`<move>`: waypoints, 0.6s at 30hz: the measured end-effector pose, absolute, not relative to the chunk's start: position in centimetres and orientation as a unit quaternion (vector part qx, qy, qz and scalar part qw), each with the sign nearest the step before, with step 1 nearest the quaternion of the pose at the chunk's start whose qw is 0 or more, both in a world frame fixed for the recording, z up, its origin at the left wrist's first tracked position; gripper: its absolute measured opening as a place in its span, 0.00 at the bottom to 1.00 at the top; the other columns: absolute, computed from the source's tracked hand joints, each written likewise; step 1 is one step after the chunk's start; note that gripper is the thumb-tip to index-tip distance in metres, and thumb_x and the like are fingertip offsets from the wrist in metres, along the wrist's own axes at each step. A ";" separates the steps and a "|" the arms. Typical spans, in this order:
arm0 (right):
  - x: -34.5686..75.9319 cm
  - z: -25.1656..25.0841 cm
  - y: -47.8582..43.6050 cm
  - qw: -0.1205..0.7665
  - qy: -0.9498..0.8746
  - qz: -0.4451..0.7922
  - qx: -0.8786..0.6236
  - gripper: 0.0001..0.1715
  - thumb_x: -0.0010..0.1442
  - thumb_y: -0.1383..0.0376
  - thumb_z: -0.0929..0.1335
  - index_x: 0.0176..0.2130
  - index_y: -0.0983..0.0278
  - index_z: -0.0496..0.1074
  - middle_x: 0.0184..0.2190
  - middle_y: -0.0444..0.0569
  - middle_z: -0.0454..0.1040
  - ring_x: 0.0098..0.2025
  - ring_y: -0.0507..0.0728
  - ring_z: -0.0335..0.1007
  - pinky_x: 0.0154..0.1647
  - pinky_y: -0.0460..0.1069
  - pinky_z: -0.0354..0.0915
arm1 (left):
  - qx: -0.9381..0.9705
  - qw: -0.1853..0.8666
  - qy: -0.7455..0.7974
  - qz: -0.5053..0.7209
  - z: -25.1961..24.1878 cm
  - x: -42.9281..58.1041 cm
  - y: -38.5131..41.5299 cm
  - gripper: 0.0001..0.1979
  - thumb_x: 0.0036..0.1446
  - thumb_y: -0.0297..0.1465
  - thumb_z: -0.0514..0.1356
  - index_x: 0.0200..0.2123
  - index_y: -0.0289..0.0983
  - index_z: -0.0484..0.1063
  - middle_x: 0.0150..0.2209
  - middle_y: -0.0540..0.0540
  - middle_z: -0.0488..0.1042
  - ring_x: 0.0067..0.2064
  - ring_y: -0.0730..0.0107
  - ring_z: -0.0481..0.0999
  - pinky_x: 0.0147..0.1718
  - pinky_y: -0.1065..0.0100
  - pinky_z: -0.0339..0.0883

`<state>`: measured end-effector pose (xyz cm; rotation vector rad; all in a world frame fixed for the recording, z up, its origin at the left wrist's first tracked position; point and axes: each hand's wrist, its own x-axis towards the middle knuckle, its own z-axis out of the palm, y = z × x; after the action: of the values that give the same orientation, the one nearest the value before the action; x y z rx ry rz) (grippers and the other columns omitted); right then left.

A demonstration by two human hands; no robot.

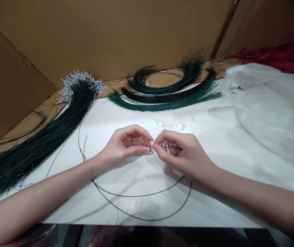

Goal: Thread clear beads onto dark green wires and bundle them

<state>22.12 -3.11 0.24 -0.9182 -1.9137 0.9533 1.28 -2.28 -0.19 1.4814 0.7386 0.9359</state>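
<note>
My right hand (181, 147) pinches a thin dark wire between thumb and forefinger. Small pale beads (164, 146) sit on the wire inside the curl of its fingers. Close against it, my left hand (130, 142) is curled, with its thumb and fingers gathered at the wire's tip; whatever small piece they hold is too hidden to make out. The long dark wire (147, 220) loops over the white sheet below both hands and passes under my left forearm. Beyond the hands lies a scatter of loose whitish beads (166, 118).
A thick bundle of dark green wires (67, 120) with white beaded ends (78, 80) lies at left. Curved bundles of green and black wires (166, 98) rest at the back. A clear plastic bag (267, 103) and red material (278, 56) are at right. Cardboard walls (111, 34) enclose the table.
</note>
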 end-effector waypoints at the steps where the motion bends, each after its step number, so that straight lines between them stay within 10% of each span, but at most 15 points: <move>1: 22.2 0.2 -3.1 0.396 -0.755 0.376 -0.363 0.06 0.57 0.73 0.67 0.28 0.67 0.70 0.18 0.36 0.58 0.19 0.44 0.48 0.22 0.43 0.51 | 0.634 0.581 0.316 0.400 -0.2 1.3 -2.2 0.12 0.52 0.21 0.67 0.40 0.37 0.75 0.35 0.48 0.77 0.37 0.73 0.79 0.41 0.71 0.75; 18: 22.1 0.3 -3.1 0.385 -0.758 0.381 -0.364 0.05 0.57 0.72 0.67 0.29 0.66 0.70 0.18 0.37 0.59 0.20 0.45 0.50 0.23 0.44 0.50 | 0.641 0.567 0.327 0.401 -0.1 1.3 -2.2 0.13 0.49 0.24 0.70 0.39 0.35 0.75 0.34 0.47 0.78 0.35 0.72 0.78 0.38 0.71 0.75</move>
<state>22.14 -3.08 0.28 -0.9264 -1.9324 0.9698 1.34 -2.16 -0.07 1.5052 0.7688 0.9428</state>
